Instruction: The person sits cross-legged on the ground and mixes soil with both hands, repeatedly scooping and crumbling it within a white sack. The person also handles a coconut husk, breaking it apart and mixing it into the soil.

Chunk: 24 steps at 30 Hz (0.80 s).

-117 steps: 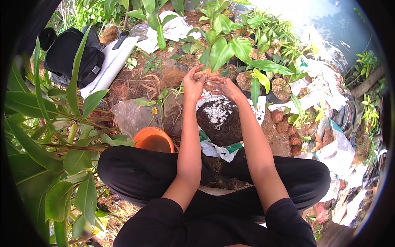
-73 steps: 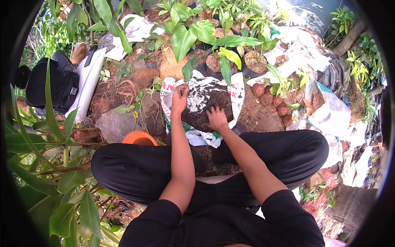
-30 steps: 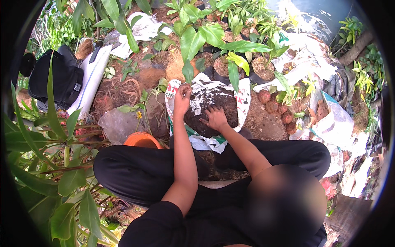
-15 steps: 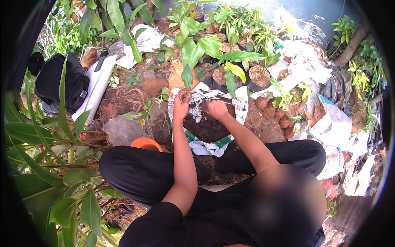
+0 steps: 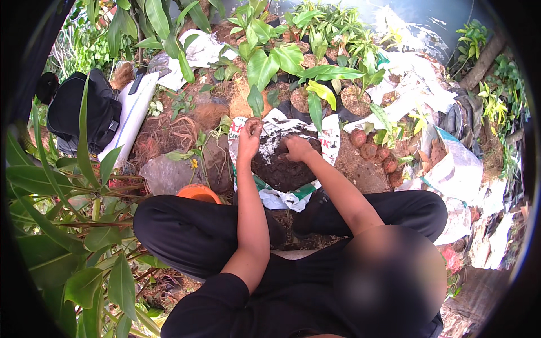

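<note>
A white printed sack (image 5: 331, 147) with green bands lies in front of my crossed legs, bearing a heap of dark soil (image 5: 284, 170). White granules (image 5: 268, 147) are scattered over the soil's left and upper part. My left hand (image 5: 249, 138) is over the sack's upper left side, fingers curled together and soiled; what they pinch, if anything, cannot be made out. Lower and to the right, my right hand (image 5: 297, 149) presses curled fingers into the soil, which hides the fingertips.
An orange pot (image 5: 199, 194) is by my left knee. Potted plants (image 5: 355, 101) in dark bags line the far side. Several round reddish-brown husks (image 5: 368, 151) lie on the right. At far left, a black backpack (image 5: 81, 115) stands beside a white sack (image 5: 132, 112).
My right hand has shifted slightly to the right in the soil. More dark soil shows below the white granules. The left hand stays nearly in place.
</note>
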### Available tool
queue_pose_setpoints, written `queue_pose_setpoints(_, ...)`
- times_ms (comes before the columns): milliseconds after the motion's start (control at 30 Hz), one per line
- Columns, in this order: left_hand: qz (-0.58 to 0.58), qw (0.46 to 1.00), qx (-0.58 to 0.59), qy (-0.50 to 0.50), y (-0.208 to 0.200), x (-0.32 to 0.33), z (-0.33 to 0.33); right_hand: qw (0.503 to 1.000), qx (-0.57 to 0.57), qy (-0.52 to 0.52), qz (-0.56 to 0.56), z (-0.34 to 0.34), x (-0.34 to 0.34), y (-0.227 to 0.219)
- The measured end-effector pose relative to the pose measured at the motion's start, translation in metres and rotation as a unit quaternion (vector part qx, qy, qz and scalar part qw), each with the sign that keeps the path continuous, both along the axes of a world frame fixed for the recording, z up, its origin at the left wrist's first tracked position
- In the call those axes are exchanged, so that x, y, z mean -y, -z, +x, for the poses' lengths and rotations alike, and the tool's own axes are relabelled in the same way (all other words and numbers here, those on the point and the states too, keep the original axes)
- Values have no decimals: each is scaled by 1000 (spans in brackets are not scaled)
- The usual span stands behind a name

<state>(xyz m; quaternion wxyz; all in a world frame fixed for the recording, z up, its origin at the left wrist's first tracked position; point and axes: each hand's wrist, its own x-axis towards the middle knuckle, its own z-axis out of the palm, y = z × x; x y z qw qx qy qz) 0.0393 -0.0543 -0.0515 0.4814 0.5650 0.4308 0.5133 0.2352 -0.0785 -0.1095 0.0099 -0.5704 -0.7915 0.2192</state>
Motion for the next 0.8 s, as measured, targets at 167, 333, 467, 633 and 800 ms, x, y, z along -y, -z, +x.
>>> queue_pose_setpoints(167, -9, 999, -42, -8, 7, -2, -8, 996, -4, 88, -12, -29, 7, 8)
queue_pose_setpoints(333, 28, 994, -100, -27, 6, -1, -22, 985, 162, -60, -17, -65, 38, 24)
queue_pose_setpoints(467, -3, 996, -78, -38, 5, 4, -35, 990, 70, -62, 108, -63, 67, 54)
queue_pose_setpoints(633, -1, 995, -88, -49, 5, 2, -40, 957, 58, -163, 234, -52, 55, 64)
queue_pose_setpoints(800, 23, 994, -92, -54, 6, -3, -42, 979, 18, -56, 194, -38, 15, 46)
